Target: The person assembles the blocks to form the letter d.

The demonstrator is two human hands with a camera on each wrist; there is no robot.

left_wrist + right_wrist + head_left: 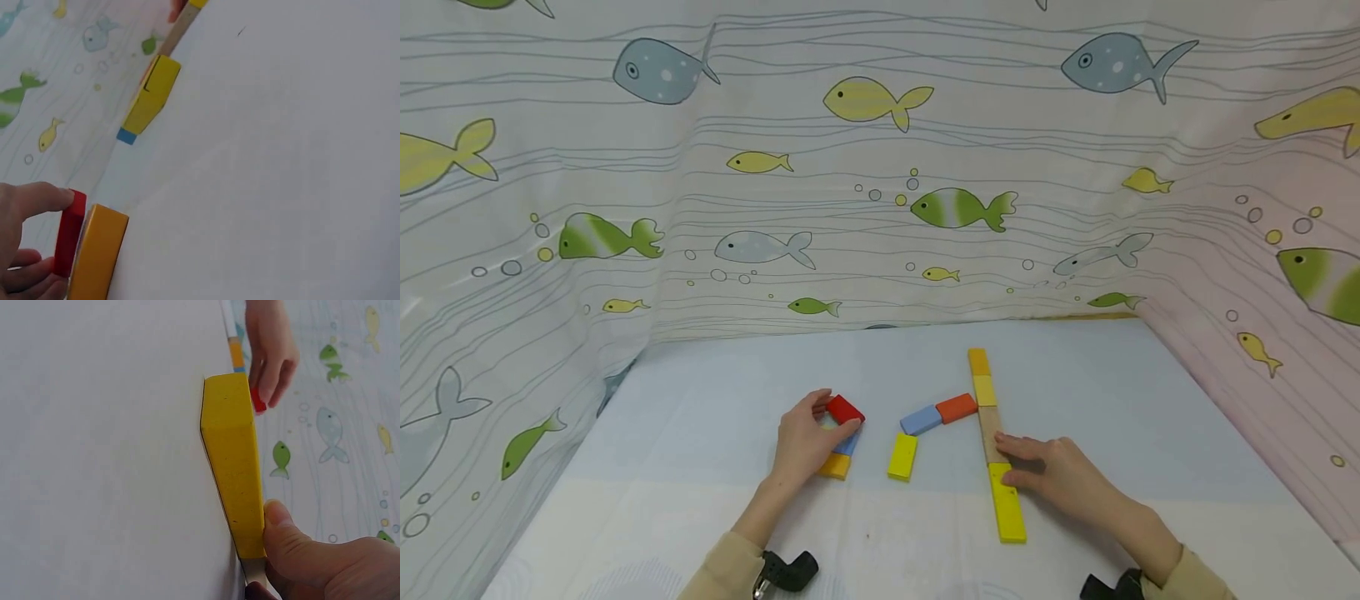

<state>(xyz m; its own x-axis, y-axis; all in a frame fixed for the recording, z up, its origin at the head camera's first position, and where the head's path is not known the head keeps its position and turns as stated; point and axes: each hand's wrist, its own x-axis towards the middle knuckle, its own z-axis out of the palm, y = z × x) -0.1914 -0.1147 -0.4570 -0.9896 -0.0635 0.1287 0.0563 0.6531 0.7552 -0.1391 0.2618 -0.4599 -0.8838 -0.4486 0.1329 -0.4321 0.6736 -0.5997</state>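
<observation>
In the head view, my left hand [805, 437] pinches a red block [846, 409] between thumb and fingers. Below it a blue block [847, 443] and an orange block [835, 467] form a short line, partly hidden by that hand. My right hand [1063, 475] touches the right side of a straight column of blocks. Its fingertips lie at a plain wooden block [990, 425], its thumb at a long yellow block [1009, 510]. The right wrist view shows the thumb against the side of the yellow block [231, 469], fingers mostly hidden.
A lighter yellow block [983, 390] and an orange block [978, 362] top the column. From its left side, a red-orange block [957, 408], a blue block [921, 420] and a yellow block [902, 457] branch off. A fish-patterned curtain [865, 183] encloses the white table [730, 367].
</observation>
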